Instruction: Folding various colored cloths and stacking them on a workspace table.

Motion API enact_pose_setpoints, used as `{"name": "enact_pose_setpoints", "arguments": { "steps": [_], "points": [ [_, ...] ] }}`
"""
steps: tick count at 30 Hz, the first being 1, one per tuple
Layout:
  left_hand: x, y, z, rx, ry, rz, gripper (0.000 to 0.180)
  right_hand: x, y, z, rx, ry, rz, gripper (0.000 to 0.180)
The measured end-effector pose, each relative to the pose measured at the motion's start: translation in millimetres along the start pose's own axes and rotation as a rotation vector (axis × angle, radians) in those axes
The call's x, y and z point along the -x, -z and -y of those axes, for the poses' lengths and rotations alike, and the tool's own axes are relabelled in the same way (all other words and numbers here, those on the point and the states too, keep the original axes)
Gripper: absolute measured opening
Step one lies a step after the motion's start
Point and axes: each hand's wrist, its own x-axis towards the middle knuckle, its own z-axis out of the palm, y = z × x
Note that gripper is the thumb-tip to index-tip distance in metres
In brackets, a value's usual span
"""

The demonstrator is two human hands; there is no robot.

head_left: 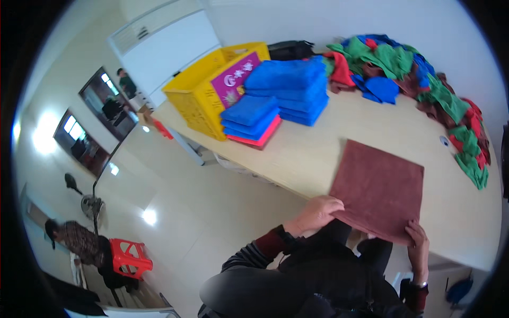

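A square brown cloth [379,188] lies flat on the light wooden table [318,143], its near edge at the table's front edge. My left hand [317,211] grips the cloth's near left corner. My right hand [419,241] pinches its near right corner. Both of my forearms wear dark sleeves with red cuffs.
Two stacks of folded blue cloths [289,90], one resting on red cloths, sit beside a yellow crate [212,85]. A heap of loose green, blue, red and brown cloths [424,85] runs along the far and right side. A person [79,244] crouches by a red stool [129,257] on the floor.
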Motion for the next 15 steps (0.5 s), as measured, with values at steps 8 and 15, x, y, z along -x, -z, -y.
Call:
{"name": "enact_pose_setpoints", "arguments": {
  "steps": [8,15],
  "points": [
    [-12,23,-3,0.226,0.146,0.047,0.024,-17,17,5,-0.351,-0.246,-0.013,0.035],
    [-50,35,2,0.487,0.383,0.076,0.018,-34,44,-9,-0.463,-0.399,0.06,0.021]
  ]
}}
